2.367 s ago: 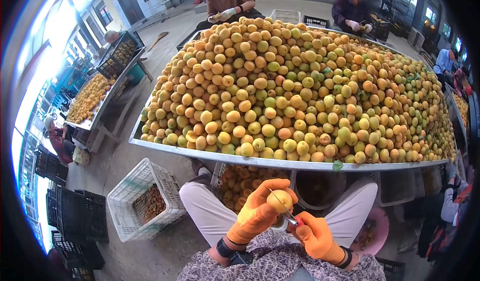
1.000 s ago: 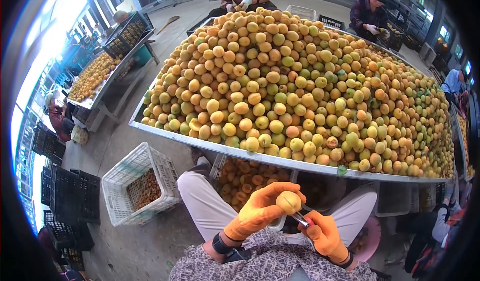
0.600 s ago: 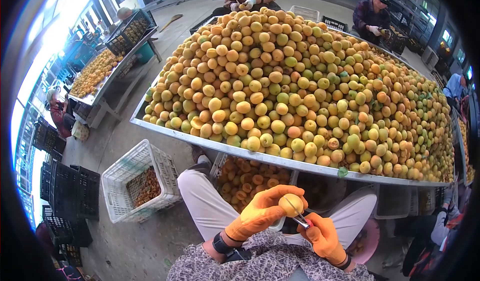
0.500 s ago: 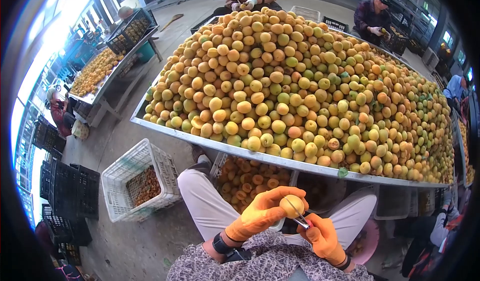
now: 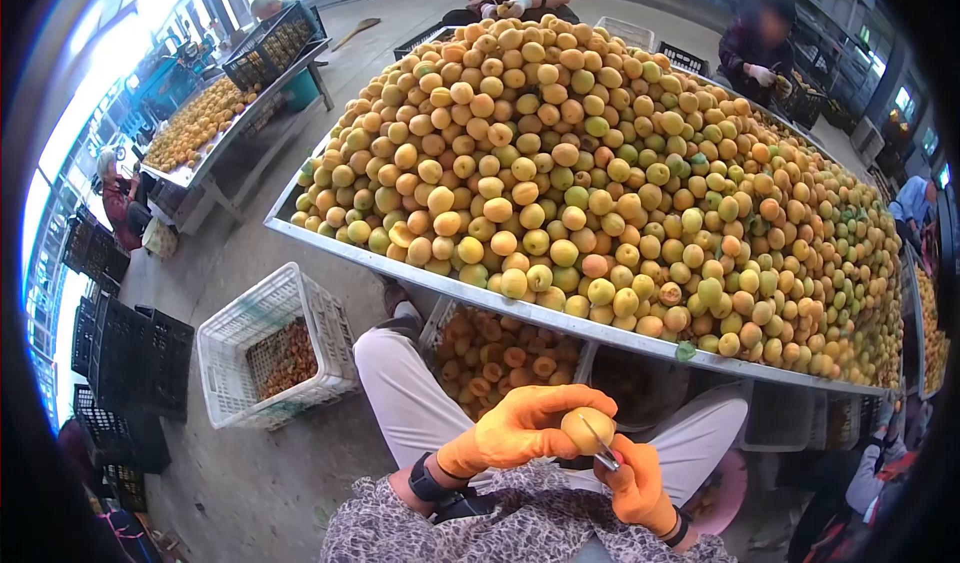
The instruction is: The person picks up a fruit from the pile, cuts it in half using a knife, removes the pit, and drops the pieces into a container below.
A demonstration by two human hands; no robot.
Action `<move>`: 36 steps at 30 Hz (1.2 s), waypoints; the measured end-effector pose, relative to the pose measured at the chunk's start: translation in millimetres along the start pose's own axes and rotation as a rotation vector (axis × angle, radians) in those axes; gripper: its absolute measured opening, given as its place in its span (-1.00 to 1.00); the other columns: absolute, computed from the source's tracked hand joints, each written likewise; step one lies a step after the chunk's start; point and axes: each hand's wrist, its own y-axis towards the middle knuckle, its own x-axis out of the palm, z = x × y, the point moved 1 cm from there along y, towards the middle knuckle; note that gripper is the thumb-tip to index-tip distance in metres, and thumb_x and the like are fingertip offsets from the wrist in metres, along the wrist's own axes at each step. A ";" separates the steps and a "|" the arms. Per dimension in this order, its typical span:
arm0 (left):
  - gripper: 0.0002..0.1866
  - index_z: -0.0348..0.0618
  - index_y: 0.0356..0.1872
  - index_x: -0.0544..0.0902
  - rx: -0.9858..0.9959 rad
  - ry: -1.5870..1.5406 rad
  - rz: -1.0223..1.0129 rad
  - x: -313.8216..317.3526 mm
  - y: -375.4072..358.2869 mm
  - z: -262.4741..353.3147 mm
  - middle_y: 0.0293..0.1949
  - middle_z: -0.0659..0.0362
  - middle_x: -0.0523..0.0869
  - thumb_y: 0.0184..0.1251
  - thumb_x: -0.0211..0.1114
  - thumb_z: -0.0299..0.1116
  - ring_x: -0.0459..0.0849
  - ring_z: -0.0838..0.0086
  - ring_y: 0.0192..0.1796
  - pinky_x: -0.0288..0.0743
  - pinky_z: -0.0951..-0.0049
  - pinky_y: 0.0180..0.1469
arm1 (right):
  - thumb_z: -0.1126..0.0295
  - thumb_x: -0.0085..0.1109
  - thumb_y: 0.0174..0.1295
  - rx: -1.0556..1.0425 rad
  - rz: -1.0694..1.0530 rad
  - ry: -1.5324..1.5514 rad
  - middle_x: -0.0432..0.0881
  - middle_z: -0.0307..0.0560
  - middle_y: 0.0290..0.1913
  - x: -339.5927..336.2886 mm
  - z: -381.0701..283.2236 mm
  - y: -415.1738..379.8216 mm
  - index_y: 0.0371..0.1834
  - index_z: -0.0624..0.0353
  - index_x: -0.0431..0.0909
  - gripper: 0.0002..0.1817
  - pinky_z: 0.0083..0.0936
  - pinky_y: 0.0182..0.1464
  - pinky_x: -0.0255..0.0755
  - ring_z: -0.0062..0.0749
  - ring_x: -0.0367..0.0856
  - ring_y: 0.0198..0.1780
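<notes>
My left hand [image 5: 530, 425], in an orange glove, pinches a yellow-orange apricot [image 5: 576, 435] between thumb and fingers above my lap. My right hand [image 5: 640, 485], gloved the same way, is closed around a small knife [image 5: 605, 449] with a bit of red showing at its handle. The thin metal blade lies against the right side of the apricot, pointing up and away from me. Just beyond my hands, between my knees, a crate [image 5: 436, 325] holds halved apricots [image 5: 512, 358].
A metal-edged table [image 5: 470, 290] heaped with apricots [image 5: 560, 163] spans the front. On the floor to the left stands a white crate [image 5: 225, 363] with brown pits, near stacked black crates [image 5: 140, 363]. A pink basin [image 5: 730, 493] sits by my right leg. Other people work around the table.
My view has shifted slightly. Both hands stay together at the apricot, the blade still against it, and the fruit appears a little lower in view.
</notes>
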 end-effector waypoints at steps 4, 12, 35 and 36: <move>-0.26 -0.43 0.19 0.49 0.001 0.013 -0.038 8.2 1.0 2.6 0.02 0.05 0.63 0.06 0.55 -0.13 0.61 0.38 0.10 0.46 0.39 0.19 | -0.13 -0.15 0.42 -0.012 0.002 -0.026 0.44 -0.09 -0.61 -0.4 5.9 -1.8 -0.23 0.29 0.49 -0.41 -0.41 -0.54 0.23 -0.21 0.39 -0.61; -0.39 -0.37 0.11 0.56 0.195 0.612 -0.209 4.2 20.7 45.5 -0.10 0.12 0.64 0.06 0.55 -0.27 0.63 0.46 -0.06 0.51 0.44 -0.04 | -0.10 -0.16 0.44 -0.047 -0.116 -0.016 0.44 0.00 -0.59 -12.1 17.7 -0.8 -0.09 0.30 0.54 -0.41 -0.40 -0.51 0.27 -0.13 0.45 -0.60; -0.34 -0.32 0.26 0.44 0.039 -0.080 -0.293 32.5 20.0 10.6 0.09 0.11 0.59 0.20 0.48 -0.23 0.54 0.43 0.12 0.37 0.38 0.24 | -0.07 -0.20 0.46 -0.378 0.100 0.118 0.62 -0.03 -0.42 12.4 27.9 11.6 -0.05 0.34 0.57 -0.40 -0.51 -0.36 0.44 -0.20 0.63 -0.46; -0.35 -0.31 0.26 0.45 0.046 -0.095 -0.241 34.2 17.2 7.2 0.06 0.12 0.61 0.21 0.47 -0.23 0.55 0.43 0.10 0.37 0.38 0.22 | -0.06 -0.20 0.46 -0.385 0.177 0.121 0.58 -0.09 -0.44 15.5 22.4 14.6 -0.20 0.30 0.54 -0.43 -0.51 -0.40 0.38 -0.31 0.56 -0.47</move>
